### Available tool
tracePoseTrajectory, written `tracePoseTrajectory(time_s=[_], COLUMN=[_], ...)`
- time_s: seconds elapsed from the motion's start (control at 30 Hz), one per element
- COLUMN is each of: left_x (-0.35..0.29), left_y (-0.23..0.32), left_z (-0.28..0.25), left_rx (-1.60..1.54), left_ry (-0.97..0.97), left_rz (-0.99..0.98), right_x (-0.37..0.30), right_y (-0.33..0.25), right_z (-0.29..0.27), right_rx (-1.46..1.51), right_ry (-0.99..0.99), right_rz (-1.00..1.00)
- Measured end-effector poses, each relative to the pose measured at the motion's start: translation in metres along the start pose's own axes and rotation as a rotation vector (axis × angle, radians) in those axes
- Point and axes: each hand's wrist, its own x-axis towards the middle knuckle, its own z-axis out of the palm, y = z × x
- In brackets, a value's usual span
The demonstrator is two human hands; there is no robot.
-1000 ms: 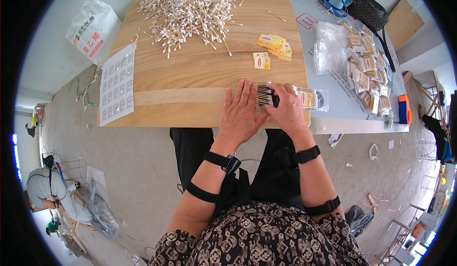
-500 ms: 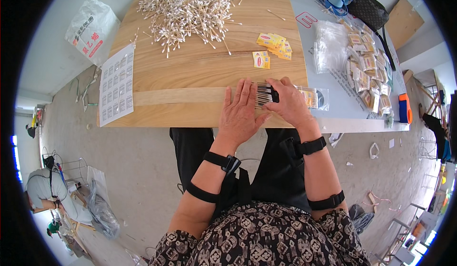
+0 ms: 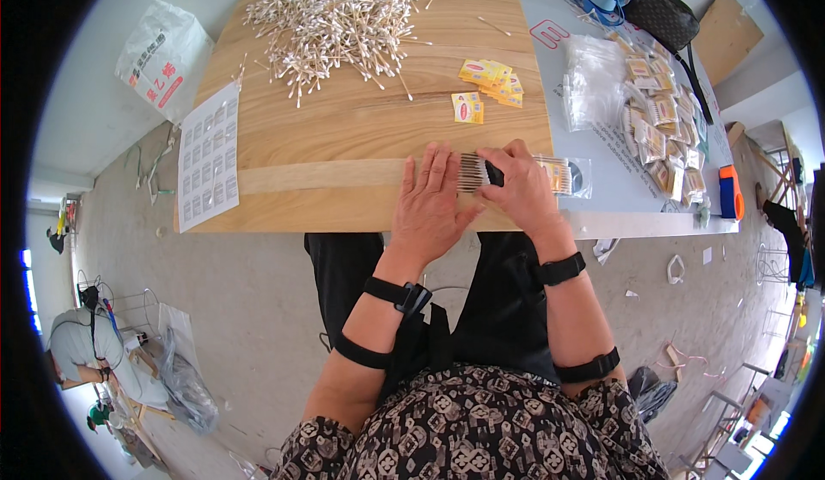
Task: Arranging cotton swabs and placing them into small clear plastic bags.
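A flat row of cotton swabs (image 3: pixel 472 173) lies near the table's front edge, between my two hands. My left hand (image 3: pixel 427 196) rests flat on the wood with its fingers stretched out, the fingertips at the left end of the row. Thumb and fingers of my right hand (image 3: pixel 524 189) curve round the right end, closed on a small black piece (image 3: pixel 494 173) lying across the swabs. What this piece is, I cannot make out. Just right of that hand is a clear bag (image 3: pixel 559 176) with swabs in it, partly hidden by the hand.
A big heap of loose swabs (image 3: pixel 331 24) covers the far left. Yellow cards (image 3: pixel 490 80) lie beyond my hands, and a printed sheet (image 3: pixel 209 162) at the left edge. On the grey right-hand surface are clear bags (image 3: pixel 593 85), packed swab bags (image 3: pixel 662 136) and an orange-blue tape dispenser (image 3: pixel 730 193).
Both hands keep nearly the same place and pose at the row of swabs. The whole view has shifted very slightly.
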Motion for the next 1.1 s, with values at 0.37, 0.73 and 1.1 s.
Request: tracePoseTrajectory(time_s=[0.37,0.73,1.1], left_x=[0.029,0.019,0.005], left_y=[0.004,-0.014,0.002], left_z=[0.024,0.013,-0.003], left_rx=[-0.838,-0.301,0.088], left_ry=[0.484,0.249,-0.106], left_rz=[-0.338,0.051,0.054], right_x=[0.005,-0.001,0.001], right_y=[-0.005,0.021,0.034], right_z=[0.066,0.004,0.000], right_rx=[1.203,0.501,-0.027], right_ry=[0.516,0.139,0.111], right_rz=[0.123,-0.086,-0.360])
